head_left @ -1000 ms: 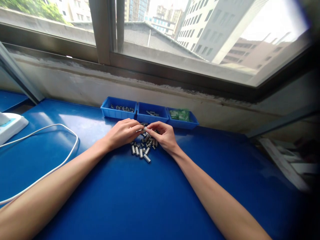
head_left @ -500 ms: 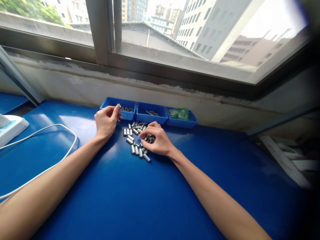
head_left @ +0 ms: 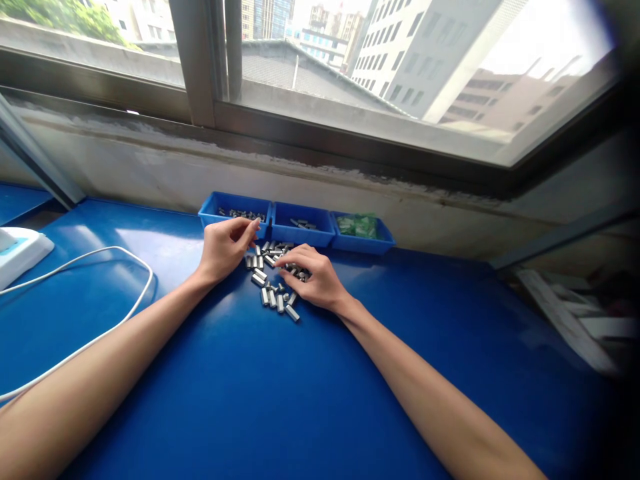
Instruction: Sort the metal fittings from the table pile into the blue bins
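My left hand [head_left: 227,248] is closed in a pinch in front of the left blue bin [head_left: 207,212]. Whatever sits between its thumb and fingertips is too small to make out. Curved over the right side of a pile of silvery hex standoffs [head_left: 265,297] is my right hand [head_left: 317,279], thumb and index fingertip slightly apart. More metal pieces [head_left: 299,273] show inside the curve of that hand, partly hidden. Several small screws [head_left: 281,289] lie among the standoffs on the blue table [head_left: 300,400].
Small metal parts [head_left: 240,215] fill part of the left bin. The middle bin [head_left: 283,233] holds a few standoffs, the right bin [head_left: 385,247] green-and-clear plastic packets [head_left: 365,227]. A white cable [head_left: 145,293] runs from near a white power strip [head_left: 30,250]. A window stands behind.
My left hand has moved right and slightly down, from the left bin toward the standoffs, still pinched. My right hand has barely shifted; its thumb and index fingertip are closer together.
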`<state>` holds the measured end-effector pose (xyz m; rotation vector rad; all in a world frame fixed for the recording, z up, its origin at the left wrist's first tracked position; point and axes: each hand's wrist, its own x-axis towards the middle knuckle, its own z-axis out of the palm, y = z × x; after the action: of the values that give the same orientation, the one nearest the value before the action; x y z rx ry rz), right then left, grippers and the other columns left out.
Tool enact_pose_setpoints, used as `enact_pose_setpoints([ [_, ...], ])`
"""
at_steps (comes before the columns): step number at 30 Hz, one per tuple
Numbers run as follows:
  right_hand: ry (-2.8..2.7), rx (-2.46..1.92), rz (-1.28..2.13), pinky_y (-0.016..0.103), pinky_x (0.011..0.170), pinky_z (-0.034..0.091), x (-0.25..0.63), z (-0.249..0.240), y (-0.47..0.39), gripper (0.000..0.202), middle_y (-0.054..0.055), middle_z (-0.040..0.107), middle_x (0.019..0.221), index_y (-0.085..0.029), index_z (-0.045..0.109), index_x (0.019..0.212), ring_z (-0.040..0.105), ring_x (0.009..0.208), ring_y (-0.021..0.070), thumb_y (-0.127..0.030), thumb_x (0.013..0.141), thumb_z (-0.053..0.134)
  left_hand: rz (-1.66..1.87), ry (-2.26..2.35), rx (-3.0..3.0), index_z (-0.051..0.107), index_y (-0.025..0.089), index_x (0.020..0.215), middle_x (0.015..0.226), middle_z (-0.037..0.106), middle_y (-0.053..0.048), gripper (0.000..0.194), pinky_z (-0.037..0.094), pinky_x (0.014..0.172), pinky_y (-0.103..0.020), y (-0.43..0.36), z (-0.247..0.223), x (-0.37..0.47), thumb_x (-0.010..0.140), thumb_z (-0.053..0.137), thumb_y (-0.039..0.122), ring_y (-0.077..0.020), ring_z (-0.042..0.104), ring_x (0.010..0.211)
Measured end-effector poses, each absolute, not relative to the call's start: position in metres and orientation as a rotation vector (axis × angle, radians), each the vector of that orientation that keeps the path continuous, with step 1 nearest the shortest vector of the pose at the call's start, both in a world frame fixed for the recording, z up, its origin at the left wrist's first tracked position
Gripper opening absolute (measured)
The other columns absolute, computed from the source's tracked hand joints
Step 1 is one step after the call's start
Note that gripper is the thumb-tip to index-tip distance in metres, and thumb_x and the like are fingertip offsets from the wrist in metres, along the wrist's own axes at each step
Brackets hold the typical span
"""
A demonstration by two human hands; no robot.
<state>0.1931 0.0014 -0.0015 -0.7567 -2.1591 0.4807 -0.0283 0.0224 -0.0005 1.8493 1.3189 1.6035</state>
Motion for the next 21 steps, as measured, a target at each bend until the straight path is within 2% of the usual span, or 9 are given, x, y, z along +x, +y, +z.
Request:
enact_pose_setpoints([
  [3,-1.984,-0.803,0.574,0.036,0.086,0.057,0.193,-0.002,0.001,0.011,0.006,0.076,0.101,-0.023,0.074,0.1,0.07,0.091,0.0203,-0.025,0.091,0.067,1.56,1.327,1.995,0.074,0.016,0.08,0.064,0.071,-0.002,0.03,0.051,0.056,-0.023,0.021,0.0,-0.027,0.095,0.062,0.04,-0.0134,0.066,0.055],
  [7,-1.77,-0.869,0.749,0.035,0.085,0.06,0.195,-0.009,0.007,0.019,0.004,0.076,0.097,-0.022,0.073,0.1,0.073,0.087,0.0196,-0.033,0.085,0.076,1.52,1.255,2.224,0.074,0.017,0.082,0.071,0.073,-0.003,0.029,0.05,0.06,-0.023,0.02,-0.002,-0.026,0.096,0.061,0.038,-0.0127,0.064,0.059],
  [12,-1.582,-0.886,0.905,0.035,0.086,0.062,0.195,-0.012,0.011,0.028,0.004,0.077,0.094,-0.022,0.071,0.098,0.075,0.087,0.0206,-0.036,0.077,0.084,1.41,1.128,2.471,0.073,0.018,0.1,0.087,0.074,-0.003,0.017,0.051,0.067,-0.024,0.018,-0.008,-0.025,0.097,0.061,0.03,-0.0109,0.062,0.063],
  [16,-1.506,-0.909,1.011,0.036,0.082,0.063,0.193,-0.007,0.009,0.034,0.003,0.077,0.087,-0.022,0.069,0.095,0.076,0.084,0.022,-0.037,0.071,0.087,1.369,1.052,2.566,0.069,0.018,0.117,0.093,0.073,-0.005,0.023,0.053,0.074,-0.025,0.016,-0.009,-0.025,0.097,0.06,0.026,-0.0129,0.066,0.072],
  [21,-1.491,-0.936,1.085,0.037,0.079,0.062,0.193,-0.003,0.007,0.038,0.002,0.077,0.083,-0.023,0.067,0.096,0.077,0.082,0.0234,-0.042,0.07,0.088,1.288,0.968,2.679,0.068,0.019,0.12,0.1,0.073,-0.008,0.029,0.056,0.079,-0.027,0.011,-0.003,-0.023,0.093,0.064,0.028,-0.0173,0.071,0.085],
])
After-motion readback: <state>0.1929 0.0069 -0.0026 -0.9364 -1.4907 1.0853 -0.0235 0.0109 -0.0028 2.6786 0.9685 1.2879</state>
